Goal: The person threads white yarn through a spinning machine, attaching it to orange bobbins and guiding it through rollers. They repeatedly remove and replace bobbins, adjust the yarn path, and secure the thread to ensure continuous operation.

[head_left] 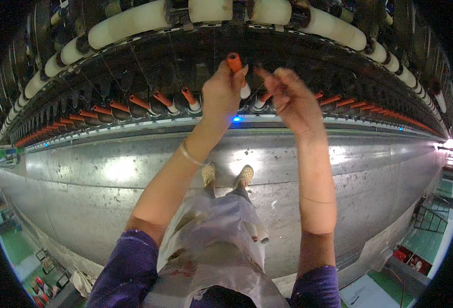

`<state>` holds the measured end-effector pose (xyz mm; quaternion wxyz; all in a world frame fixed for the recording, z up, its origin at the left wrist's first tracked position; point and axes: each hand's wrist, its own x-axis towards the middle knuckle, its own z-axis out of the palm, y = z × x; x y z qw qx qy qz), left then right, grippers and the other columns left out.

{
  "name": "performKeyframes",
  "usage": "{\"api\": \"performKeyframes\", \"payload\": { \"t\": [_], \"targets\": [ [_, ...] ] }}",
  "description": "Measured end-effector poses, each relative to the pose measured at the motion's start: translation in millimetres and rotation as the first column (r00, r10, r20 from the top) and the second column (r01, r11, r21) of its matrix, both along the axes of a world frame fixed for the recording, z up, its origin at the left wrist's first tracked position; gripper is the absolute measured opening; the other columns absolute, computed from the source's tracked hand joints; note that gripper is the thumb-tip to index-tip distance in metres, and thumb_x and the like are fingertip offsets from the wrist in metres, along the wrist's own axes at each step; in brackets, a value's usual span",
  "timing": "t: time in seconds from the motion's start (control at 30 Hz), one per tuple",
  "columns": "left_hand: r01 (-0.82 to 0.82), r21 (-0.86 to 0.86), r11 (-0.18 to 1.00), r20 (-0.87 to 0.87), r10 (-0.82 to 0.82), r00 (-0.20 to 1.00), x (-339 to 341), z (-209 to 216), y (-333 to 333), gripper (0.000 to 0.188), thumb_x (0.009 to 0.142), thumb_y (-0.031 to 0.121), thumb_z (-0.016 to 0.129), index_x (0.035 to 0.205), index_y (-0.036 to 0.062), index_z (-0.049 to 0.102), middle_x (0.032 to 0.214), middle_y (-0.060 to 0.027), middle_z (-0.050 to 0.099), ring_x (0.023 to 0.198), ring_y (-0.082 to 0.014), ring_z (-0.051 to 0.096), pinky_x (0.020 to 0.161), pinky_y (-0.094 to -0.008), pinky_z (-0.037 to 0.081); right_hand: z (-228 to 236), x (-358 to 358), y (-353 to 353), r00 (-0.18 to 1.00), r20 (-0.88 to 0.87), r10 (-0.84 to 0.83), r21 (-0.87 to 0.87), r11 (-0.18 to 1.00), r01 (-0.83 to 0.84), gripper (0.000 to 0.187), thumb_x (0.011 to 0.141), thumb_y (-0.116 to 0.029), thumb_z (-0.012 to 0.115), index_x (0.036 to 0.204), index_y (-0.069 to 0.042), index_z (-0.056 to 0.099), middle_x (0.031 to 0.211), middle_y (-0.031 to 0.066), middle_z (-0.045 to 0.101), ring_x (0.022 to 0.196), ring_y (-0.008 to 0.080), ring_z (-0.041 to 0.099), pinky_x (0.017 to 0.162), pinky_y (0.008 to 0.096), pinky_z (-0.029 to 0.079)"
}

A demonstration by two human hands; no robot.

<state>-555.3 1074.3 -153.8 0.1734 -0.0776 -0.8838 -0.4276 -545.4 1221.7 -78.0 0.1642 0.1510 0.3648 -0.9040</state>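
Nearest, a clear plastic apron pouch (pixel 213 241) hangs at the waist, holding what look like a couple of white bobbins (pixel 257 233). Farther out, the left hand (pixel 221 95) is closed around an orange-tipped bobbin (pixel 235 62), held upright above the row of spindles (pixel 154 102). It looks light and rigid, its smooth tube likely slippery, best gripped around the wound middle as here. The right hand (pixel 290 100) has its fingers (pixel 275 82) pinched together, probably on a fine thread, though blur hides it; such yarn would be soft and easily snapped. Beyond, large white roving packages (pixel 128 23) line the frame top.
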Motion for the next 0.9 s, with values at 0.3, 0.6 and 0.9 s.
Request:
{"api": "performKeyframes", "payload": {
  "t": [0.3,0.6,0.9],
  "targets": [
    [-0.057,-0.351,0.934,0.277,0.162,0.947,-1,-82,35,0.038,0.086,0.027,0.047,0.102,-0.0073,0.045,0.067,-0.02,0.06,0.061,-0.0338,0.061,0.051,-0.0393,0.05,105,22,2,0.41,-0.843,0.348,0.525,0.372,0.766,0.006,0.084,-0.005,0.053,0.087,-0.001,0.057,0.083,0.011,0.064,0.043,0.0017,0.042,0.038,0.014,0.032],
    [0.399,-0.297,0.867,0.576,-0.171,0.799,23,-79,-2,0.022,0.083,0.016,0.046,0.095,-0.0002,0.055,0.085,-0.0215,0.06,0.08,-0.0345,0.059,0.065,-0.041,0.049,35,-33,-5,0.245,-0.868,0.433,0.291,0.042,0.956,0.006,0.081,-0.002,0.056,0.084,-0.003,0.06,0.068,0.0032,0.06,0.052,0.0064,0.053,0.048,0.0195,0.043],
    [0.056,0.233,0.971,-0.186,-0.012,0.982,14,-10,-9,0.023,0.08,0.009,0.056,0.102,0.004,0.058,0.084,-0.0159,0.059,0.071,-0.0269,0.058,0.061,-0.0299,0.046,-103,16,-33,0.769,-0.553,0.321,0.714,-0.293,0.636,0.017,0.08,-0.02,0.054,0.079,-0.004,0.059,0.062,0.0196,0.056,0.061,0.0327,0.058,0.056,0.04,0.045]
  ]
}}
